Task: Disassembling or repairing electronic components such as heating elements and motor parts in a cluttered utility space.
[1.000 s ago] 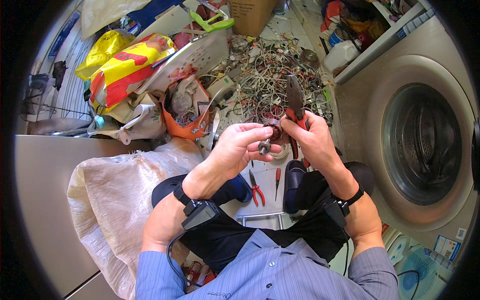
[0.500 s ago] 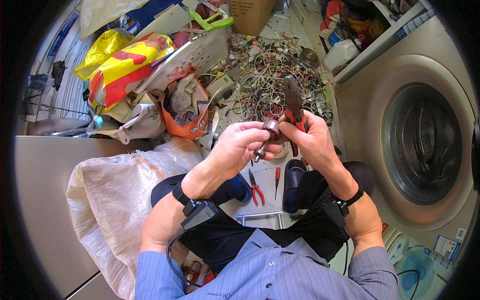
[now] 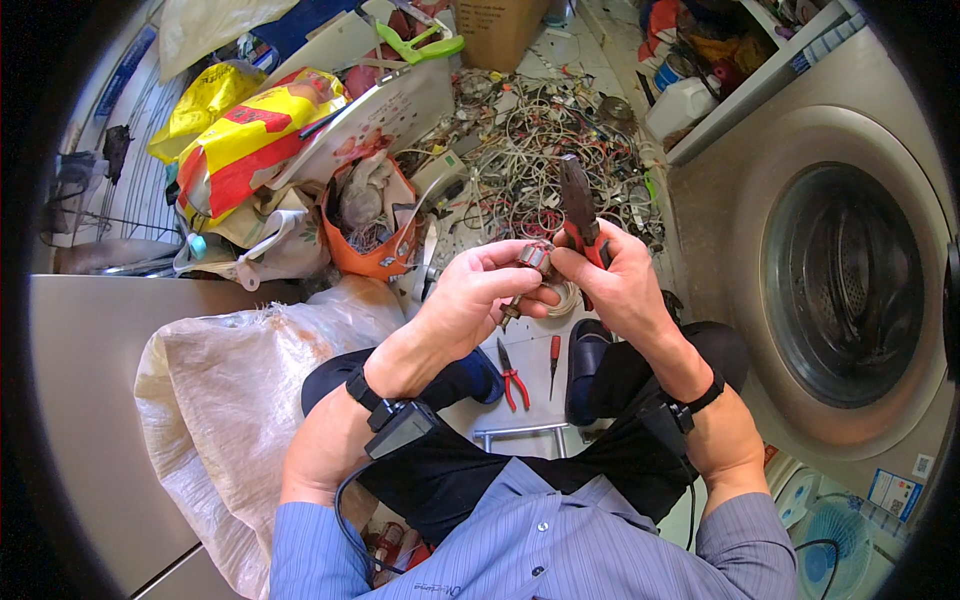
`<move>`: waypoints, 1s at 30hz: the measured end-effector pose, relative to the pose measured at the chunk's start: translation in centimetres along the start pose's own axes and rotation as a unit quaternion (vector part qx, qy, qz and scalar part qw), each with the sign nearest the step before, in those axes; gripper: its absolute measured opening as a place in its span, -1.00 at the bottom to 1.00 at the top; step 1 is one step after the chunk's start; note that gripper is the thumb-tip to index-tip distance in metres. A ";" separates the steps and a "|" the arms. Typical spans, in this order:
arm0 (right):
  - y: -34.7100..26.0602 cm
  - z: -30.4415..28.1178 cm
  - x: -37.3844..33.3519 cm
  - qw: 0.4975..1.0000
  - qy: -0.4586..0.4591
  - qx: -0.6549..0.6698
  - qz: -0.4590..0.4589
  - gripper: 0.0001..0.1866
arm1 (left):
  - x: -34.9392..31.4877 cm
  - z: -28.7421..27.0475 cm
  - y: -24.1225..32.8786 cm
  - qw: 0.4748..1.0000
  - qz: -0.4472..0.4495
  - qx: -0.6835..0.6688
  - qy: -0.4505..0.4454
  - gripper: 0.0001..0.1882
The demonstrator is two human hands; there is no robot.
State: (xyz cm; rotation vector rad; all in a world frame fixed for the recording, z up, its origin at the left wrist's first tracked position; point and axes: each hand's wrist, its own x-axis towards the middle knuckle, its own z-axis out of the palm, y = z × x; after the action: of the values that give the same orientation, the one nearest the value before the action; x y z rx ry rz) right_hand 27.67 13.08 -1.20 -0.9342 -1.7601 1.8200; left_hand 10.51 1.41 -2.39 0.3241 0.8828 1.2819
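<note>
Between the fingers of my left hand [image 3: 478, 291] is a small motor rotor [image 3: 535, 258], with copper windings around a metal core and a shaft pointing down toward me. My right hand [image 3: 618, 278] is wrapped round red-handled pliers [image 3: 578, 198], their dark jaws pointing away from me. The thumb and fingertips of that hand also touch the rotor's right side. On the floor between my feet lie a second pair of red-handled pliers [image 3: 513, 378] and a screwdriver [image 3: 554, 366] with a red handle.
A heap of tangled wires and scrap [image 3: 560, 140] covers the floor ahead. To its left stands an orange bucket [image 3: 370, 258] holding rags and bits. A white woven sack [image 3: 230, 400] lies at my left. The washing machine [image 3: 740, 300] rises close on my right.
The rotor has turned in my left fingers, so its shaft end sits a little lower and further left. The right hand and pliers have shifted slightly left.
</note>
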 end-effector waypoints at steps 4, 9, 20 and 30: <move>-0.3 0.0 -0.1 1.000 0.010 0.021 -0.014 -0.84 | -0.1 0.2 0.0 1.000 0.017 0.002 -0.012 -0.50; -0.2 -0.3 -0.1 1.000 -0.003 -0.007 -0.006 -0.83 | 0.0 0.1 0.0 0.999 0.009 -0.005 -0.030 -0.47; -0.2 -0.4 -0.1 1.000 -0.023 -0.012 0.003 -0.77 | 0.1 -0.2 -0.2 0.999 0.009 0.001 -0.030 -0.44; -0.4 -0.3 -0.2 0.999 -0.029 0.011 0.014 -0.74 | 0.2 -0.3 -0.5 0.997 0.051 0.049 -0.015 -0.39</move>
State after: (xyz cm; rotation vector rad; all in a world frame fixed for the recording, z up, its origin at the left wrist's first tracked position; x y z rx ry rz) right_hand 27.98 13.14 -0.75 -0.9115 -1.7655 1.8980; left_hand 10.69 1.34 -3.01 0.4692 0.9155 1.3263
